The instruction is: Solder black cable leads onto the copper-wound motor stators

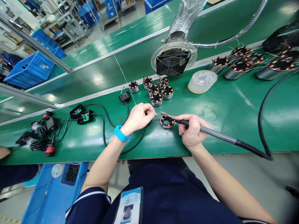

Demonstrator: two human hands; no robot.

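Observation:
My right hand (193, 132) is wrapped round a soldering iron (216, 133), its tip pointing left. A stator ring with copper windings (167, 122) sits on the green bench just under the iron's tip. To the left, my left hand (140, 116) is closed in a pinch, wearing a blue wristband (121, 134). A thin strand of solder wire (123, 74) runs down from above to this hand, and fine ends stick out past its fingertips close to the iron. A black cable (137, 143) passes beneath the hand; whether the fingers also grip its end is hidden.
Several small stators (153, 90) stand beyond my hands, with taller ones (240, 69) at the right. A fume extractor (173, 63) and a round tub (202, 81) are behind. Leftward lie black housings with circuit boards (85, 117) and bundled cables (38, 138).

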